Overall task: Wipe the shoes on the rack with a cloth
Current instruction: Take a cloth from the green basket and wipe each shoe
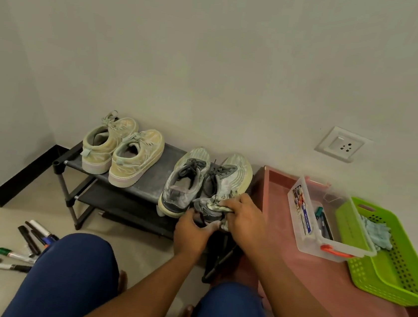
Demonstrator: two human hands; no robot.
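Head view. The right hand (244, 214) holds a bunched cloth (219, 204), fingers curled round it, and presses it against the heel of the grey running shoe (223, 183) directly ahead of the knuckles. The left hand (192, 230) sits just below and left of the right hand, fingers curled at the shoe's heel; whether it grips the heel or only steadies it cannot be told. The shoe's partner (184, 181) stands touching it, to the left of both hands, on the top shelf of the rack (152, 191). A beige pair (122, 151) stands well apart, further left.

Procedure, as judged: brace the heel firmly with the left hand so the shoe does not slide. Wipe with short strokes from heel toward toe. Refold the cloth when soiled. Avoid snagging the laces.
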